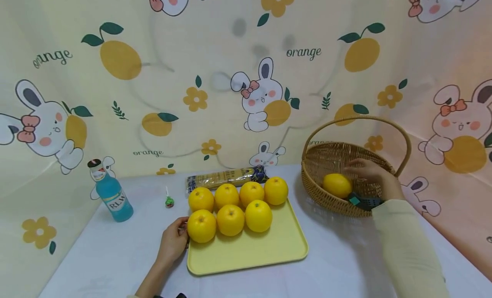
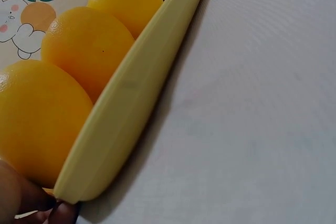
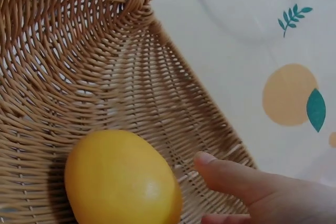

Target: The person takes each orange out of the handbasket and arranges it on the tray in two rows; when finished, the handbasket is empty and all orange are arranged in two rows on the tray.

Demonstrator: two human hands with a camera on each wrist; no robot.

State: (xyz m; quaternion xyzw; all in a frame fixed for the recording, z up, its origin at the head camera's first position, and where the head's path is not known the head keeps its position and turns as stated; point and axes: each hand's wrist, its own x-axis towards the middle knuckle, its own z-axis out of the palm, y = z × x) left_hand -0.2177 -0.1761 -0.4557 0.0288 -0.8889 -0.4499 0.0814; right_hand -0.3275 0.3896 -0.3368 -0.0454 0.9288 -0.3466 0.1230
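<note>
The left hand pinches the left rim of a pale yellow tray. In the left wrist view its fingertips meet the tray's edge beside an orange. Several round yellow oranges stand in two rows on the tray's back and left part. On the right, a wicker basket holds one yellow, slightly oval fruit. The right hand is inside the basket to the right of that fruit. A gap shows between its fingers and the fruit in the right wrist view, and the hand holds nothing.
Behind the tray lies a long packet of noodles or pasta. A blue bottle stands at the left, with a green lollipop between it and the tray. The basket's tall handle arches over its opening. A printed cloth backs the table.
</note>
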